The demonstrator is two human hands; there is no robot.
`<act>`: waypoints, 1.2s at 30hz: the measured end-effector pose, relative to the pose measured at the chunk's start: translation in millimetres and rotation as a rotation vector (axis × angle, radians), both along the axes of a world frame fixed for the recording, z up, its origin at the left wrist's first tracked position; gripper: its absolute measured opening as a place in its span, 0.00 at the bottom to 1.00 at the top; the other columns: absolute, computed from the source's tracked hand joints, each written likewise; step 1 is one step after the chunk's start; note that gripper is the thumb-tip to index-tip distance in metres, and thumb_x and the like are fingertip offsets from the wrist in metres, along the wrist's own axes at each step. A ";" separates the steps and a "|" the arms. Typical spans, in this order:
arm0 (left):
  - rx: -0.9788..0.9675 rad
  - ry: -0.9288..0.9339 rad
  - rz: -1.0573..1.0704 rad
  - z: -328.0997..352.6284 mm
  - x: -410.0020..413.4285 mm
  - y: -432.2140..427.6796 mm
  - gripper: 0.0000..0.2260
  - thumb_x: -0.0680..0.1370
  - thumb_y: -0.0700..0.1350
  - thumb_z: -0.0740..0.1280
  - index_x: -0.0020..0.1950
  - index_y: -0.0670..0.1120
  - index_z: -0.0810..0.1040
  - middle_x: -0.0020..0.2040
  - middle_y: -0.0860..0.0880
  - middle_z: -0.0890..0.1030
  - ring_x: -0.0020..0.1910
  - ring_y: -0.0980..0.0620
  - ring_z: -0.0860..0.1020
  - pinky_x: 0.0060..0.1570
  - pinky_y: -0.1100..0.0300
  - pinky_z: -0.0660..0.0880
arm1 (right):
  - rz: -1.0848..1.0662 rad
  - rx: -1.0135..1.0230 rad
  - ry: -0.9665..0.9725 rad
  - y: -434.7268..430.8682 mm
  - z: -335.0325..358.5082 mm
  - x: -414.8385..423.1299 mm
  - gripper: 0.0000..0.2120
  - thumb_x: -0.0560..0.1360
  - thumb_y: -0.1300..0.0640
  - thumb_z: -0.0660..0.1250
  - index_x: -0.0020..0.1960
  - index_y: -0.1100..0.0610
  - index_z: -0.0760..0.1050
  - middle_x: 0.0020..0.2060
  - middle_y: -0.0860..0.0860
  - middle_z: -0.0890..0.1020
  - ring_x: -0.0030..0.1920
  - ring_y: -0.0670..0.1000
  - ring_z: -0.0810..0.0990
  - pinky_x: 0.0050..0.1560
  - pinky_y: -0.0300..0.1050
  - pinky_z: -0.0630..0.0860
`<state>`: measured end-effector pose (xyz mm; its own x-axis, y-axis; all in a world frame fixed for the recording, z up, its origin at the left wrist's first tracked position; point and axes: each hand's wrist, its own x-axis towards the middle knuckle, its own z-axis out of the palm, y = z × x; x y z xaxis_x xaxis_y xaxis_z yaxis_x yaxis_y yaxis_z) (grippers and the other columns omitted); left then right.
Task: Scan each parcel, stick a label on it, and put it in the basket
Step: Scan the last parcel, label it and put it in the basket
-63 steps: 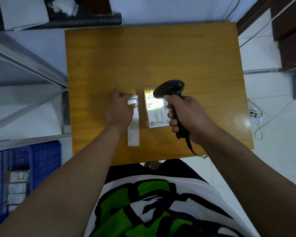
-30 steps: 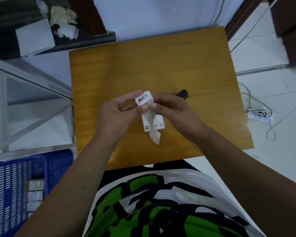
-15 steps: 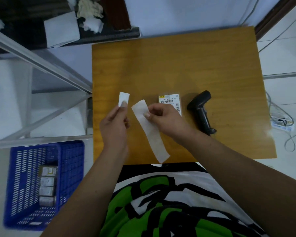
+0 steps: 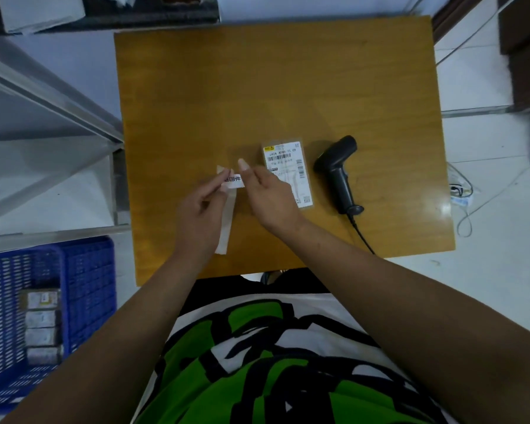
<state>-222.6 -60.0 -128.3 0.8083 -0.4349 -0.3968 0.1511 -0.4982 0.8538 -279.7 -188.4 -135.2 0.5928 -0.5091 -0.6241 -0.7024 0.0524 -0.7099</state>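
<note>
White label (image 4: 234, 182) pinched by fingers of left hand (image 4: 199, 218) and right hand (image 4: 271, 198) over the table (image 4: 257, 87). Parcel (image 4: 285, 162) is lying flat right beside the scanner (image 4: 337, 175).

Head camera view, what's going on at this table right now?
A person's left hand and right hand pinch a small white printed label, a pale paper backing strip hanging below. The flat clear-wrapped parcel and black handheld scanner lie on the wooden table. The blue plastic basket already holds other parcels.
</note>
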 end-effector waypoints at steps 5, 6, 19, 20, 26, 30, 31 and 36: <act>0.022 0.018 -0.104 -7.4 -9.2 -24.5 0.13 0.85 0.49 0.67 0.67 0.59 0.82 0.55 0.67 0.83 0.58 0.67 0.80 0.55 0.64 0.77 | -0.008 -0.030 -0.120 -16.1 3.0 -21.0 0.20 0.82 0.43 0.65 0.47 0.61 0.76 0.42 0.57 0.82 0.38 0.56 0.86 0.30 0.53 0.84; 0.007 0.028 -0.106 -8.8 -12.0 -29.7 0.13 0.84 0.48 0.67 0.68 0.58 0.82 0.56 0.67 0.83 0.58 0.68 0.80 0.56 0.66 0.77 | -0.013 -0.031 -0.121 -22.8 2.6 -25.6 0.18 0.82 0.46 0.66 0.45 0.61 0.75 0.40 0.58 0.81 0.37 0.56 0.85 0.29 0.50 0.84; 0.225 0.203 0.034 -51.3 -29.5 -79.6 0.23 0.81 0.58 0.68 0.72 0.48 0.79 0.64 0.51 0.84 0.61 0.51 0.83 0.60 0.54 0.80 | 0.059 -0.094 0.184 -83.3 -21.1 -40.2 0.11 0.76 0.51 0.75 0.45 0.60 0.84 0.35 0.54 0.87 0.29 0.48 0.85 0.32 0.47 0.85; 0.225 0.182 0.015 -51.3 -30.7 -80.1 0.19 0.83 0.57 0.67 0.70 0.49 0.81 0.59 0.53 0.85 0.56 0.53 0.84 0.53 0.59 0.81 | 0.070 -0.111 0.194 -84.1 -21.5 -38.2 0.11 0.76 0.51 0.75 0.45 0.60 0.84 0.36 0.54 0.87 0.29 0.49 0.86 0.32 0.47 0.85; 0.222 0.208 -0.013 -48.1 -39.6 -85.6 0.14 0.85 0.55 0.63 0.64 0.51 0.83 0.45 0.59 0.82 0.42 0.64 0.79 0.38 0.67 0.73 | 0.115 -0.096 0.169 -89.8 -26.2 -48.2 0.18 0.78 0.50 0.74 0.35 0.54 0.71 0.44 0.53 0.86 0.37 0.52 0.88 0.29 0.42 0.82; 0.192 0.217 -0.035 -40.3 -38.9 -82.4 0.15 0.81 0.54 0.70 0.65 0.49 0.84 0.51 0.54 0.86 0.49 0.54 0.85 0.45 0.61 0.79 | 0.104 0.028 0.114 -98.1 -24.5 -51.8 0.18 0.80 0.58 0.72 0.36 0.60 0.69 0.50 0.58 0.84 0.45 0.58 0.88 0.35 0.48 0.85; 0.186 0.223 -0.024 -36.8 -37.2 -80.2 0.15 0.81 0.53 0.71 0.64 0.47 0.84 0.53 0.50 0.87 0.51 0.51 0.85 0.46 0.61 0.80 | 0.127 0.052 0.110 -98.6 -22.7 -51.0 0.15 0.80 0.59 0.71 0.38 0.64 0.71 0.50 0.60 0.85 0.45 0.58 0.88 0.36 0.49 0.86; 0.039 0.179 0.152 9.2 -19.9 -39.0 0.10 0.82 0.47 0.71 0.63 0.49 0.84 0.52 0.50 0.88 0.43 0.61 0.85 0.37 0.73 0.77 | 0.320 0.158 -0.053 -74.2 11.7 -25.0 0.14 0.79 0.60 0.71 0.42 0.68 0.73 0.47 0.58 0.85 0.40 0.53 0.87 0.40 0.54 0.86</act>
